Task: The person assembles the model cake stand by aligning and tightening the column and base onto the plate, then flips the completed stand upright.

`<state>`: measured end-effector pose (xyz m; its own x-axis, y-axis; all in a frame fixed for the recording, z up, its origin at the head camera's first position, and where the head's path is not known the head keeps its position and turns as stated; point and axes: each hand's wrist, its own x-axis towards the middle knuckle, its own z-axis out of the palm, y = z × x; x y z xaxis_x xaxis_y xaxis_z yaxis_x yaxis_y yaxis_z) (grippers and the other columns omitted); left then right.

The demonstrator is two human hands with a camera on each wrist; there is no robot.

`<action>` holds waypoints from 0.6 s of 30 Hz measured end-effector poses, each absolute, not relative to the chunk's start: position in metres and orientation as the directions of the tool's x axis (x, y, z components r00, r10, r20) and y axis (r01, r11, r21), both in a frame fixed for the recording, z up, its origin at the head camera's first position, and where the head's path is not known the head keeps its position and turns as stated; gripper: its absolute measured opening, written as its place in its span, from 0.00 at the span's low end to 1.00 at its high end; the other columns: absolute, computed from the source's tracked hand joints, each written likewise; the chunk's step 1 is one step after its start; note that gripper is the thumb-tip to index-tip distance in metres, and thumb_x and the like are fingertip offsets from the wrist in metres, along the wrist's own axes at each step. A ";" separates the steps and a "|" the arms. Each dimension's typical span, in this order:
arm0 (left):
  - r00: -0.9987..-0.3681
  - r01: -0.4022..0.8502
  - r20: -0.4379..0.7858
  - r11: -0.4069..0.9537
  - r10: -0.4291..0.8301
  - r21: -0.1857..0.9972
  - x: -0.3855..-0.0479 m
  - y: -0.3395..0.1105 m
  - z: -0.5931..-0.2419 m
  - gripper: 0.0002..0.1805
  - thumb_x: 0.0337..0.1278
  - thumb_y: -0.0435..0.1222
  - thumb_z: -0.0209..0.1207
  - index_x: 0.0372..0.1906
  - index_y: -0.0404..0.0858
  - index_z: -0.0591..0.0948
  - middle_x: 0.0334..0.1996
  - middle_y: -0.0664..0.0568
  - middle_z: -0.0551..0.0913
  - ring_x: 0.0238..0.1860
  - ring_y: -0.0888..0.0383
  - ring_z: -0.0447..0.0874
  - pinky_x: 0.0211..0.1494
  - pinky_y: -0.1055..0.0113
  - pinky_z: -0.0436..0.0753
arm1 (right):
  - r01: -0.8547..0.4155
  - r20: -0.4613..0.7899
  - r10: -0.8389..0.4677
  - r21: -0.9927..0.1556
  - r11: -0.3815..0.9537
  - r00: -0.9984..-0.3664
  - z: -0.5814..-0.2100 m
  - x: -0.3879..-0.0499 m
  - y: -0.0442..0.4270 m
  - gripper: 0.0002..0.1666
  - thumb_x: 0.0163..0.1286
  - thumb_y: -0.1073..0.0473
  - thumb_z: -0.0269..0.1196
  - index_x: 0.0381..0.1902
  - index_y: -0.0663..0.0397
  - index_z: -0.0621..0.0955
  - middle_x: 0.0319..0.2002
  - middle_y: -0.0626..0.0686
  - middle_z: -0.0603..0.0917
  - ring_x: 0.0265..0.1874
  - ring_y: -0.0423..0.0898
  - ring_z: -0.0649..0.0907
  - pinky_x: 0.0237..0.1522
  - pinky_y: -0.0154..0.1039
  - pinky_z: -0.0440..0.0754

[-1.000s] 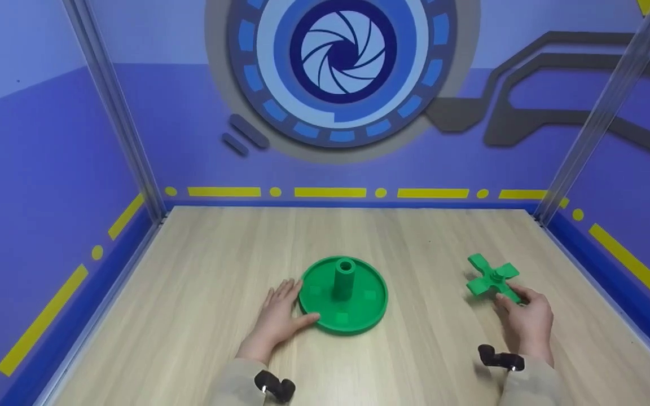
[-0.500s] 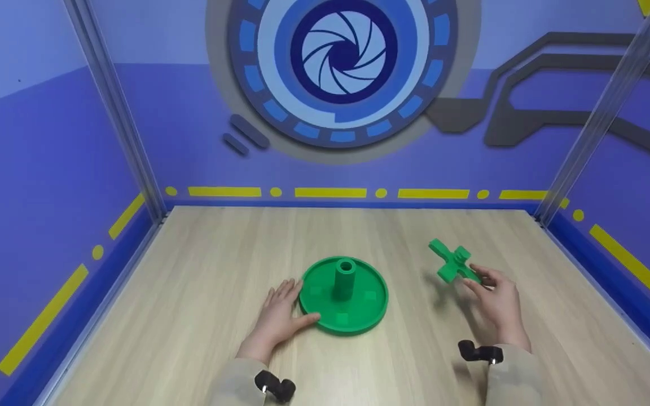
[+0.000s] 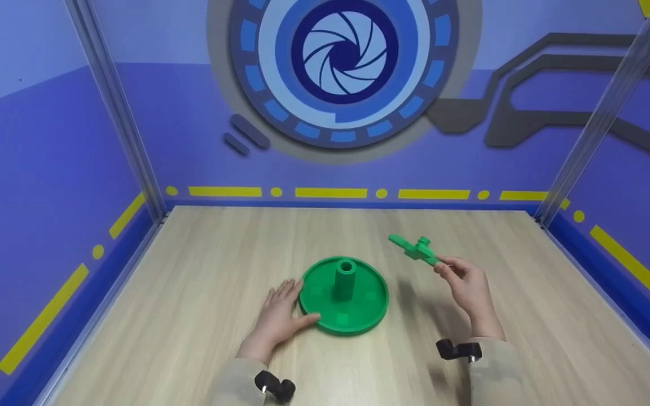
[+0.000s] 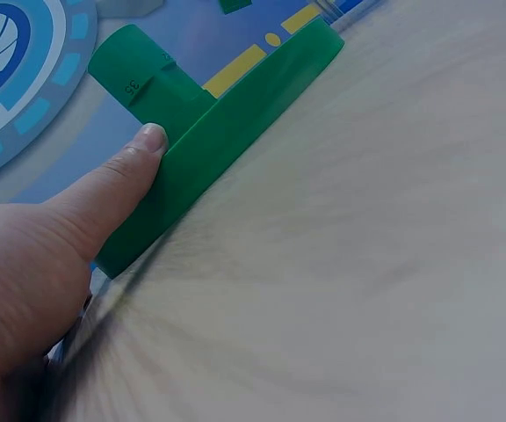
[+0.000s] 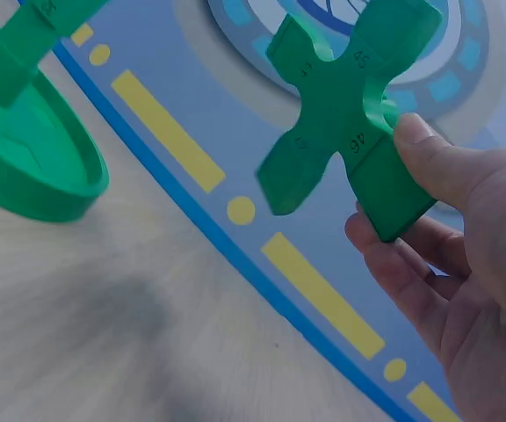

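A round green dish [image 3: 361, 307] with a raised rim and a hollow upright post [image 3: 345, 282] at its centre sits on the table. My left hand [image 3: 279, 318] rests against the dish's left side, fingers straight along the rim. Its thumb [image 4: 117, 180] lies over the rim near the post's foot in the left wrist view. To the right, my right hand [image 3: 469, 287] pinches one arm of a green cross-shaped piece [image 5: 332, 110] between thumb and fingers. Held above the table, the cross is tilted, with a small knob on its upper side. Small numbers mark its arms.
The wooden table [image 3: 218, 242] is bounded by printed blue walls [image 3: 156, 129] at the back and sides. Metal posts [image 3: 119, 107] stand at the back corners. A black wrist device [image 3: 457, 349] sits on each cuff.
My right hand has carried the cross piece left and upward, towards the dish, and tilted it so it shows nearly edge-on. The left hand and dish have stayed put.
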<state>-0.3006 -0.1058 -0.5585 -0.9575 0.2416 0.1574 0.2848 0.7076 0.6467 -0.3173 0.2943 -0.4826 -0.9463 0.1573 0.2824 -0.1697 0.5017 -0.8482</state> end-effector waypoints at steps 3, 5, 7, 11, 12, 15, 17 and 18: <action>-0.958 0.282 0.154 0.710 0.241 0.645 -0.300 -0.106 -0.559 0.54 0.57 0.60 0.68 0.79 0.33 0.62 0.79 0.33 0.61 0.82 0.36 0.53 0.86 0.38 0.47 | -0.189 0.282 0.142 -0.866 0.462 -0.949 -0.480 -0.318 0.287 0.15 0.77 0.59 0.62 0.53 0.62 0.87 0.42 0.58 0.90 0.37 0.30 0.85 0.44 0.22 0.84; -0.959 0.278 0.149 0.711 0.239 0.646 -0.300 -0.106 -0.559 0.54 0.57 0.60 0.68 0.79 0.34 0.62 0.79 0.33 0.61 0.82 0.36 0.53 0.86 0.38 0.47 | -0.187 0.272 0.133 -0.876 0.445 -0.953 -0.478 -0.318 0.281 0.16 0.78 0.57 0.62 0.52 0.63 0.86 0.41 0.57 0.90 0.37 0.31 0.86 0.44 0.22 0.85; -0.961 0.271 0.142 0.713 0.236 0.647 -0.300 -0.107 -0.559 0.54 0.57 0.61 0.68 0.79 0.34 0.62 0.79 0.34 0.61 0.82 0.37 0.52 0.86 0.39 0.46 | -0.183 0.256 0.128 -0.890 0.417 -0.958 -0.476 -0.319 0.274 0.17 0.78 0.56 0.61 0.51 0.64 0.86 0.39 0.54 0.90 0.35 0.32 0.86 0.43 0.24 0.86; -0.962 0.270 0.142 0.716 0.235 0.643 -0.300 -0.107 -0.559 0.55 0.57 0.62 0.67 0.80 0.35 0.62 0.79 0.34 0.61 0.82 0.37 0.52 0.86 0.38 0.47 | -0.176 0.230 0.129 -0.926 0.333 -0.965 -0.473 -0.319 0.262 0.18 0.79 0.55 0.60 0.51 0.65 0.86 0.34 0.47 0.89 0.30 0.35 0.87 0.40 0.27 0.88; -0.961 0.272 0.144 0.717 0.235 0.642 -0.300 -0.107 -0.559 0.55 0.57 0.62 0.67 0.79 0.35 0.62 0.79 0.34 0.61 0.82 0.37 0.52 0.86 0.38 0.47 | -0.178 0.226 0.130 -0.935 0.305 -0.965 -0.472 -0.319 0.259 0.17 0.79 0.56 0.60 0.52 0.65 0.86 0.33 0.46 0.89 0.29 0.36 0.87 0.39 0.28 0.88; -0.960 0.276 0.147 0.715 0.238 0.642 -0.300 -0.106 -0.558 0.55 0.56 0.62 0.67 0.79 0.34 0.62 0.79 0.34 0.61 0.82 0.37 0.53 0.86 0.38 0.47 | -0.186 0.219 0.134 -0.957 0.224 -0.966 -0.468 -0.319 0.252 0.18 0.78 0.57 0.61 0.54 0.65 0.85 0.32 0.45 0.88 0.26 0.38 0.87 0.37 0.31 0.89; -0.960 0.277 0.148 0.714 0.239 0.643 -0.300 -0.106 -0.558 0.55 0.56 0.62 0.67 0.79 0.34 0.62 0.79 0.33 0.61 0.82 0.36 0.53 0.86 0.38 0.47 | -0.183 0.207 0.125 -0.967 0.178 -0.970 -0.465 -0.319 0.247 0.18 0.78 0.57 0.61 0.56 0.66 0.84 0.32 0.45 0.88 0.25 0.38 0.86 0.37 0.32 0.89; -0.960 0.276 0.146 0.714 0.240 0.644 -0.300 -0.106 -0.558 0.55 0.56 0.62 0.67 0.79 0.34 0.62 0.79 0.33 0.61 0.82 0.36 0.52 0.86 0.38 0.47 | -0.177 0.196 0.119 -0.972 0.154 -0.973 -0.464 -0.319 0.245 0.18 0.78 0.58 0.61 0.56 0.67 0.84 0.32 0.45 0.88 0.25 0.38 0.86 0.37 0.32 0.90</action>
<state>-0.3001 -0.1057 -0.5579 -0.9598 0.2398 0.1460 0.2762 0.7136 0.6438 -0.3195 0.2450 -0.4639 -0.9732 0.1193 0.1964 -0.1772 0.1545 -0.9720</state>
